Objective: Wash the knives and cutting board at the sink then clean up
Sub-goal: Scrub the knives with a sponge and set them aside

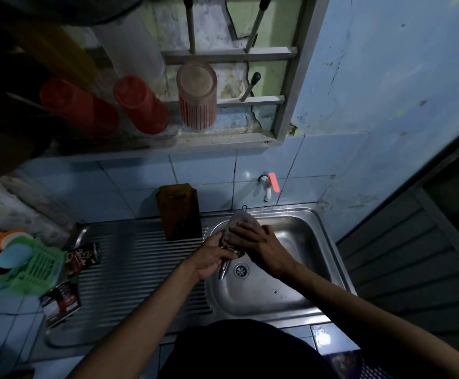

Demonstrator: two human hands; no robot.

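Note:
Both hands meet over the left part of the steel sink [299, 296]. My left hand [209, 259] grips a bunch of metal knife handles [222, 270], whose ends point down toward the drain [241, 270]. My right hand [258, 243] holds a grey cloth [242, 218] wrapped round the upper part of the knives, so the blades are hidden. A brown wooden block [178, 212] stands upright on the ribbed drainboard [140, 269], just left of the hands. I cannot pick out a cutting board.
A white tap with a pink lever [269, 184] sits on the tiled wall above the sink; no water is visible. A green plastic basket [35, 269] and two dark sachets [82, 259] lie at the drainboard's left. Upturned cups [196, 97] hang on a wall rack overhead.

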